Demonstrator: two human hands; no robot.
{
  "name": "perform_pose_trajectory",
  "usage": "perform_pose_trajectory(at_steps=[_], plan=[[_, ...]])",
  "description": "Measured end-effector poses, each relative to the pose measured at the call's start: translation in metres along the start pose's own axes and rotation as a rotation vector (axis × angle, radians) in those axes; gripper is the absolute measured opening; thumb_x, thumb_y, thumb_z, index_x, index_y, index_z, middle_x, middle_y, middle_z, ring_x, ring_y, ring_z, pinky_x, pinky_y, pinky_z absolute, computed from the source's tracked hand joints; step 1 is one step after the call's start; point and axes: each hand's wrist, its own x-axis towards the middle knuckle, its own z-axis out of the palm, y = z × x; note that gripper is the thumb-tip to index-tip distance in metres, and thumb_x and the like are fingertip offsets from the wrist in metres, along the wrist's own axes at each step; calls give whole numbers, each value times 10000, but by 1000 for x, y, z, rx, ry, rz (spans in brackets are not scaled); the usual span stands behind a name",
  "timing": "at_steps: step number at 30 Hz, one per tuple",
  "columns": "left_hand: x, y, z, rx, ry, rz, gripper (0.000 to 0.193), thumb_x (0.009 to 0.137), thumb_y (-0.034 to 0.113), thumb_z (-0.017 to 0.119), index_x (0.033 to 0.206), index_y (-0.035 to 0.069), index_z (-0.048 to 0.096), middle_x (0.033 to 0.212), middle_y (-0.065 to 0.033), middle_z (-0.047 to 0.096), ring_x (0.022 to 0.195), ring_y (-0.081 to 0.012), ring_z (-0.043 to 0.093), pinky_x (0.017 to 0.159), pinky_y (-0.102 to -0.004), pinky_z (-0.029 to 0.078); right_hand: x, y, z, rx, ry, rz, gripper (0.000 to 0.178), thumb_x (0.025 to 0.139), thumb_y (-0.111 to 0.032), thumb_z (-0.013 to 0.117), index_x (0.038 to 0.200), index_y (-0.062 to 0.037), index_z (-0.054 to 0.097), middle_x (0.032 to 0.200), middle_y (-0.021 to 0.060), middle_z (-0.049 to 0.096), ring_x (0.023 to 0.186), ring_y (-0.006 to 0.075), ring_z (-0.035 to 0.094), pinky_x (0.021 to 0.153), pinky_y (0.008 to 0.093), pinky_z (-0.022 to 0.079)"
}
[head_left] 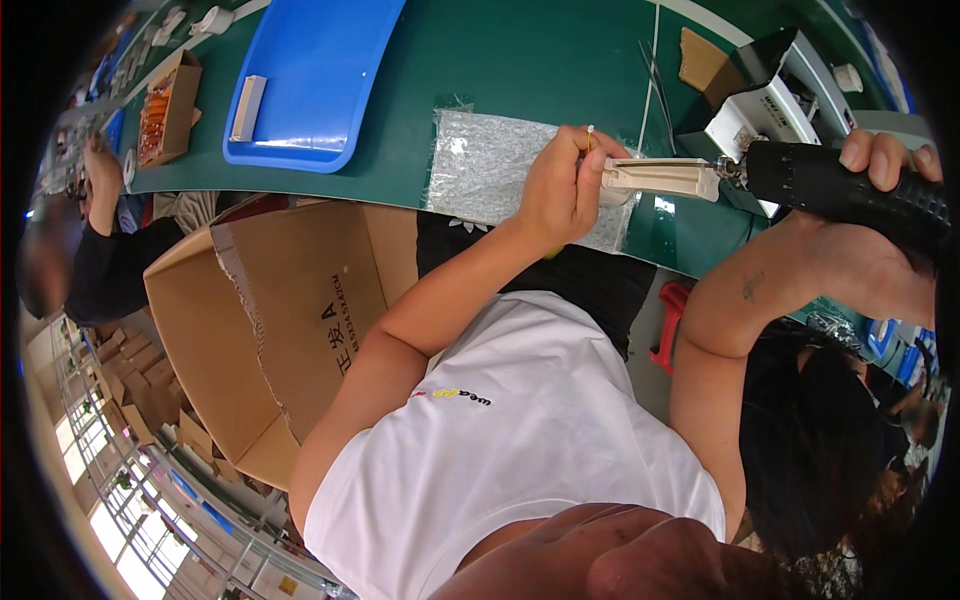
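Observation:
My left hand (560, 190) is closed around the left end of a long, cream-white plastic housing (660, 178), with its hollow side showing. By my left fingertips, a short yellow wire with a small white connector (590, 130) sticks up. My right hand (872, 262) grips a black electric screwdriver (815, 175), held nearly level. Its metal tip points left and meets, or almost meets, the right end of the housing; the exact contact is too small to tell. Beneath the housing, a grey sheet in clear plastic (480, 165) lies on the green table (500, 60).
Left on the table stand a blue tray (300, 150) with a white housing (248, 108) and a carton (184, 110) of orange parts. A black-and-grey device (765, 110) stands right. An open cardboard box (290, 310) adjoins the table edge. Other people (815, 430) sit on both sides.

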Motion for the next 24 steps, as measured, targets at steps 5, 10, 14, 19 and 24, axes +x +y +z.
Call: perform_pose_trajectory(at_steps=[5, 10, 14, 19, 24], plan=[[3, -1, 0, -35, 60, 1, 105, 1052, 85, 397, 1018, 3, 454, 957, -162, 682, 799, -249, 650, 751, -349, 516, 3, -1, 7, -8, 17, -9, 678, 1006, -603, 427, 1266, 23, 424, 854, 127, 573, 482, 168, 552, 333, 268, 451], [-1, 1, -3, 31, 60, -61, 94, 1045, 81, 385, 1014, 15, 444, 988, -176, 672, 867, -286, 663, 819, -383, 526, 4, 2, 18, 50, 14, -16, 601, 1041, -539, 420, 1310, -2, 406, 868, 114, 603, 447, 125, 539, 286, 232, 441], [-5, -2, 3, 41, 91, -52, 74, 1006, 71, 461, 1006, 34, 525, 946, -159, 641, 853, -335, 627, 781, -415, 500, -2, 7, -10, 375, -39, 171, 625, 1003, -600, 474, 1244, -23, 492, 939, 163, 640, 617, 174, 618, 396, 244, 485], [1, 10, 3, 6, 125, 30, 31, 984, 56, 519, 967, 31, 524, 887, -143, 608, 821, -350, 600, 729, -414, 479, -11, 18, -52, 247, 27, 175, 823, 788, -673, 639, 1279, -33, 478, 1029, 164, 448, 769, 261, 442, 670, 379, 379], [-1, 7, 2, -54, 147, 48, 49, 972, 32, 529, 941, 20, 494, 872, -141, 604, 812, -351, 596, 720, -414, 474, -11, 22, -55, 195, 33, 247, 838, 783, -724, 641, 1205, -20, 472, 962, 155, 416, 733, 230, 429, 655, 352, 380]])
